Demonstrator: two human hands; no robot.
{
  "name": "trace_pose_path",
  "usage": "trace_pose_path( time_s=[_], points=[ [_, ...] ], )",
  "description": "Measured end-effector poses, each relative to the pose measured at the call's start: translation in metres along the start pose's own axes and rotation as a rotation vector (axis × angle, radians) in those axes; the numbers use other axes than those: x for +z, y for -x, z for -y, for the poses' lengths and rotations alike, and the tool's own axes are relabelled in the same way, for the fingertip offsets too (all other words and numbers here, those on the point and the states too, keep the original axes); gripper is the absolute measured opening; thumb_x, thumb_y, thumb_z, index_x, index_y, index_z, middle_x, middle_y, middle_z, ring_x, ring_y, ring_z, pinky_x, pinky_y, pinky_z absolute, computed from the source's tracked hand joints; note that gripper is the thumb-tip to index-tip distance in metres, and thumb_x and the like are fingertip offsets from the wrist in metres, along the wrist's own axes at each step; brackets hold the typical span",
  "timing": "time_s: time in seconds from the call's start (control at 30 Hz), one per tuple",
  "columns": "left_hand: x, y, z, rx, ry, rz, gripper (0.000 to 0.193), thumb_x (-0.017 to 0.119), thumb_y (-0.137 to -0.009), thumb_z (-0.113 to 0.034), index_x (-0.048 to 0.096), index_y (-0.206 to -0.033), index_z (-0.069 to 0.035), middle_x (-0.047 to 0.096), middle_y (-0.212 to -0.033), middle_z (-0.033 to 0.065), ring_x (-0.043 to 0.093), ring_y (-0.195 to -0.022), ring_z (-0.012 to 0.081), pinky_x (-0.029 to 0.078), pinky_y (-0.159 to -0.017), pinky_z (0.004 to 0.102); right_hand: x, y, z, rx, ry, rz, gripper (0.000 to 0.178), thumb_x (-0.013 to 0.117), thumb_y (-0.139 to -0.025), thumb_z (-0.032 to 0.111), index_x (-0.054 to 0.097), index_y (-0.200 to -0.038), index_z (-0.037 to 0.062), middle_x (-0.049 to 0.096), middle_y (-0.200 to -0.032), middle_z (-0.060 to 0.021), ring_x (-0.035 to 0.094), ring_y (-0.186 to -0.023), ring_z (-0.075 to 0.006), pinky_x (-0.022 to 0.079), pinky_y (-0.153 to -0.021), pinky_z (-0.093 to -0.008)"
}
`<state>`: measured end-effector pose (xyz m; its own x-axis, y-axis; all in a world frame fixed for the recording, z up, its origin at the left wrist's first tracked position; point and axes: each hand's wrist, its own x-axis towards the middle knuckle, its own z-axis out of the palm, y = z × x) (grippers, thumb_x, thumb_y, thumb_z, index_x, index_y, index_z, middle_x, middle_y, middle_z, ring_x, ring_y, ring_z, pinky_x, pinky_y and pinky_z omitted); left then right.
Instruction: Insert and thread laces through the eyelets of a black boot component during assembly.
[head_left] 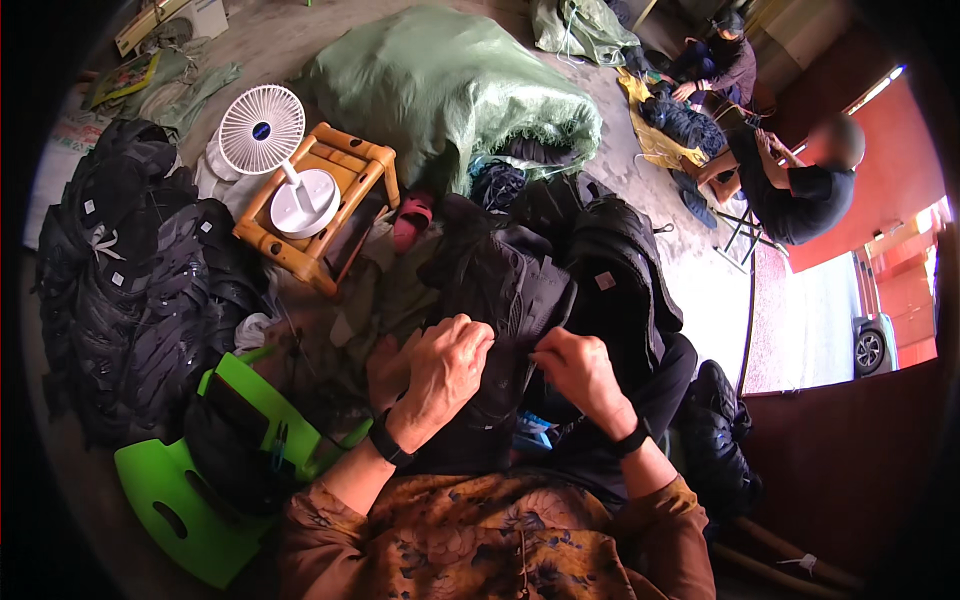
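A black backpack (510,285) lies across my lap and reaches away from me, its front full of seams and straps. Above its near part my left hand (448,362) is closed in a pinch, thumb against curled fingers. My right hand (580,368), a short gap to the right, pinches the same way. Whatever lies between the fingertips of either hand is too small or hidden to name. Dark bands circle both wrists. Another black bag (615,270) with a small pale tag rests against the backpack on the right. A bit of blue (535,430) shows below my hands.
A white fan (303,203) stands on a bamboo stool (345,240). Black bags (130,270) are heaped at left, near a bright green chair (180,500) bearing scissors (279,445). Beyond bulges a green sack (410,85). Two people (800,190) sit at far right.
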<state>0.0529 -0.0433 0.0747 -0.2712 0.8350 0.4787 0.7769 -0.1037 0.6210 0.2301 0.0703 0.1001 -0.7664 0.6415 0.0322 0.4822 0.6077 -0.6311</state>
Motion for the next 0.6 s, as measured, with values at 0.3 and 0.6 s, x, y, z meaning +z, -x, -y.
trace_pose_path(
  time_s=[0.3,0.6],
  points=[
    [-0.011,-0.019,-0.025,0.194,-0.437,0.236,0.006,0.060,-0.081,-0.010,0.056,-0.084,-0.007,0.053,-0.082,0.0074,0.055,-0.080,0.0231,0.045,-0.074,0.0357,0.028,0.022,-0.007,0.166,-0.220,-0.236,0.010,0.070,-0.084,0.009,0.062,-0.083,0.0027,0.067,-0.071,-0.0106,0.068,-0.059,-0.0221,0.052,-0.055,-0.0315],
    [-0.013,-0.038,-0.006,0.478,-0.451,0.373,0.008,0.061,-0.078,-0.015,0.058,-0.081,-0.009,0.053,-0.087,0.0075,0.054,-0.090,0.0227,0.042,-0.088,0.0384,0.014,0.016,0.010,0.020,0.214,-0.160,0.007,0.067,-0.081,0.012,0.061,-0.081,0.0088,0.065,-0.089,-0.0113,0.065,-0.076,-0.0294,0.053,-0.066,-0.0402]
  ],
)
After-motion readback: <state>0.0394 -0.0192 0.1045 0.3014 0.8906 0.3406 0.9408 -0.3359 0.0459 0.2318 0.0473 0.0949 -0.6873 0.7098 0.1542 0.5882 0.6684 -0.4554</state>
